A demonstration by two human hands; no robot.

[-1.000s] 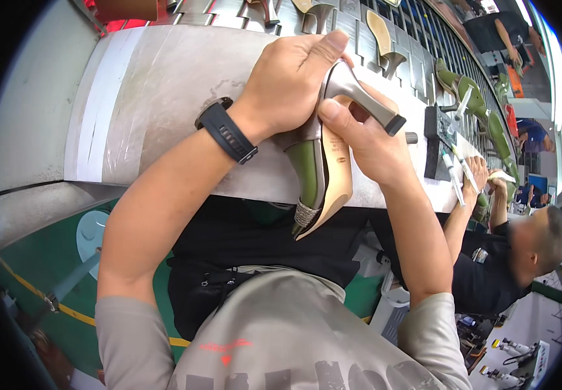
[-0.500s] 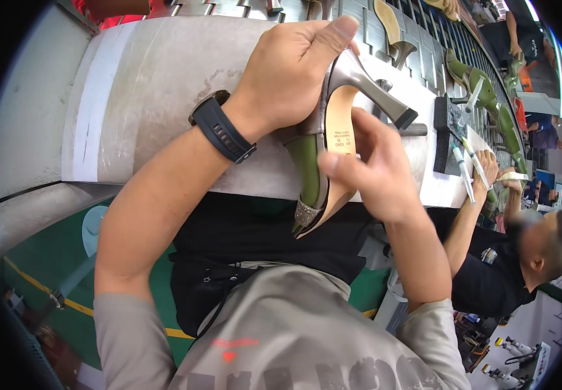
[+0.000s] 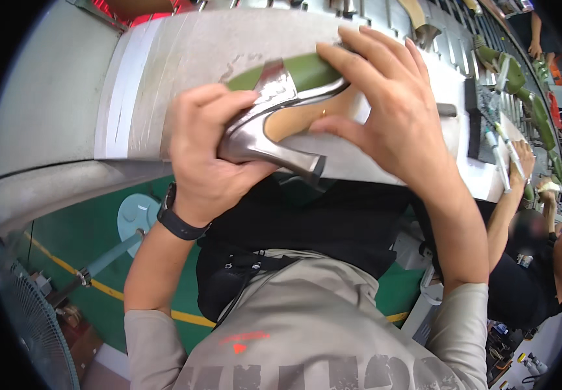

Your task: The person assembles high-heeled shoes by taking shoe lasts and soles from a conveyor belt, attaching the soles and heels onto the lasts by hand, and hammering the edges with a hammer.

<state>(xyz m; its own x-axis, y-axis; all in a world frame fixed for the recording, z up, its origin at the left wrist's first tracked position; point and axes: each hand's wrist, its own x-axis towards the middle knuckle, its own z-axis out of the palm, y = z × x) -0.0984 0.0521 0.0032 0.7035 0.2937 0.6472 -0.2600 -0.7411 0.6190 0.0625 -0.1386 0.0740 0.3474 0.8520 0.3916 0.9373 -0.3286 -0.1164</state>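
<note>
A metallic pewter high-heeled shoe (image 3: 281, 156) lies on its side in the air over the near part of the bench, its heel toward me. Inside it sits a green shoe last (image 3: 310, 71), and its tan sole (image 3: 308, 118) faces me. My left hand (image 3: 206, 143), slightly blurred, is wrapped round the heel end, with the thumb below the heel. At the toe end, my right hand (image 3: 394, 104) grips the shoe, its fingers over the far side and its thumb by the sole. These fingers hide the toe.
Under the shoe is a pale, worn bench top (image 3: 157, 84). Slatted conveyor racks with more shoes and green lasts (image 3: 541, 120) run behind and right. A black block (image 3: 479, 123) stands near white applicator tubes (image 3: 502, 159) by a co-worker's hand (image 3: 521, 159). A blue stool (image 3: 139, 218) is lower left.
The shoe has turned from toe toward me to lying crosswise, toe to the right. My left hand moved down and left round the heel end; my right hand moved up to the toe.
</note>
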